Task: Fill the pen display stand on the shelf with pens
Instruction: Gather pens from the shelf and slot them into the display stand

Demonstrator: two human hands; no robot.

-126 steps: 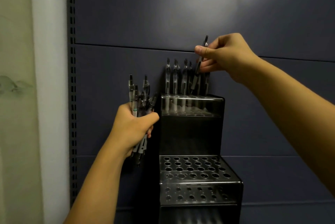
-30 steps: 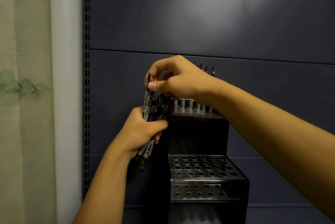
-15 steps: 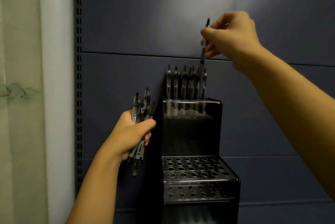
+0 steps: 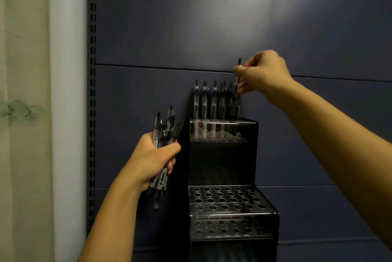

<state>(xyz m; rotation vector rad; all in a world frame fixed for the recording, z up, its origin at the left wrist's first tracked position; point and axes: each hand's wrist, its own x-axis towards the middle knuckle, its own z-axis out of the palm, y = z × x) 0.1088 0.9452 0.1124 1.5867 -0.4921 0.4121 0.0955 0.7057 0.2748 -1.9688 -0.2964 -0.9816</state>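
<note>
A black stepped pen display stand (image 4: 222,155) stands against the dark shelf back panel. Several pens (image 4: 210,100) stand upright in its top tier. My right hand (image 4: 263,75) pinches one pen (image 4: 237,83) upright over the right end of that tier, its lower end among the standing pens. Left of the stand, my left hand (image 4: 151,160) grips a bundle of pens (image 4: 164,132). The lower tier (image 4: 229,198) shows rows of bare holes.
A perforated shelf upright (image 4: 91,92) runs down the left of the dark back panel (image 4: 212,18). A white post and a pale green curtain (image 4: 23,113) lie further left.
My right hand took a pen from the bundle in my left hand, lifted it over the stand, and has now lowered it to the right end of the top tier.
</note>
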